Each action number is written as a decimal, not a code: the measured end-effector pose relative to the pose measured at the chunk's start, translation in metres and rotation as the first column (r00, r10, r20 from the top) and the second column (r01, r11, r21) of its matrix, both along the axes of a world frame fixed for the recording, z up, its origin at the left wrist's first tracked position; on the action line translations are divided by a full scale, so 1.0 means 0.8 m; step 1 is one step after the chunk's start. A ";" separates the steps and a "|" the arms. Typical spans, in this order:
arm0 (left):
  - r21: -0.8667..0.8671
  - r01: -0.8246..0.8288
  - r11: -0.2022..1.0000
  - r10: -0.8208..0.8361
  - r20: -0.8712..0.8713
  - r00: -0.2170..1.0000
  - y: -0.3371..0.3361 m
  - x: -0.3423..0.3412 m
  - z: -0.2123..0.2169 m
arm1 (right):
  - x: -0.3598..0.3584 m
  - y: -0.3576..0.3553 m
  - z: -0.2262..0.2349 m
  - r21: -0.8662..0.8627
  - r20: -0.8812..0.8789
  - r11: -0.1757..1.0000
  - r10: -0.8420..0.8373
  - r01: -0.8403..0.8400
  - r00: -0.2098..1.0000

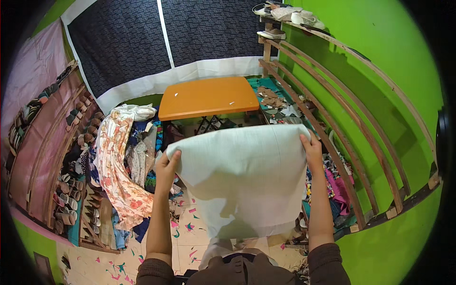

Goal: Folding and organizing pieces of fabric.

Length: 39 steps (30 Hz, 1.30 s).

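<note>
A pale, whitish piece of cloth (247,185) hangs stretched between my two hands in front of my body. My left hand (168,164) pinches its upper left corner, thumb on the near side. At the upper right corner, my right hand (311,147) grips the cloth the same way. The top edge runs nearly straight from hand to hand, and the lower part hangs loose with a shadow across it. Just beyond the cloth stands an orange folding table (209,97) with a few small white bits on its top.
To the left, a floral cloth (121,166) drapes over a heap of clothes. Shoes fill a wooden rack (71,190) farther left. Slanted wooden rails (342,114) line the green wall at right, with shoes (304,18) on top. Coloured scraps (121,268) litter the tiled floor.
</note>
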<state>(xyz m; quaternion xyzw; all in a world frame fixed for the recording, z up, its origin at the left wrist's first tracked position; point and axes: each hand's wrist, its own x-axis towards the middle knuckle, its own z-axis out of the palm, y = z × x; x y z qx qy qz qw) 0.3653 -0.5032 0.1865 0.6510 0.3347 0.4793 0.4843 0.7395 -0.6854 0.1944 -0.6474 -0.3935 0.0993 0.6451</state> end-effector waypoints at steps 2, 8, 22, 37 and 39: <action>0.011 -0.040 0.999 0.040 0.049 0.998 0.023 0.005 0.011 | 0.007 0.028 0.008 0.020 0.023 1.000 0.012 -0.013 1.000; 0.011 -0.035 0.999 0.035 0.019 0.999 0.134 0.010 0.029 | 0.024 0.138 0.023 -0.025 0.100 0.997 0.081 -0.078 0.992; -0.234 0.211 0.949 -0.190 0.109 0.976 0.368 0.043 0.034 | 0.062 0.389 0.007 0.131 0.123 0.982 -0.154 0.138 0.980; 0.159 -0.342 0.926 0.330 0.099 0.939 0.594 0.198 -0.011 | 0.188 0.613 0.025 0.164 0.335 0.944 -0.326 0.286 0.884; 0.072 -0.277 0.958 0.264 0.158 0.952 0.608 0.230 -0.003 | 0.224 0.651 0.012 0.277 0.384 0.926 -0.353 0.258 0.853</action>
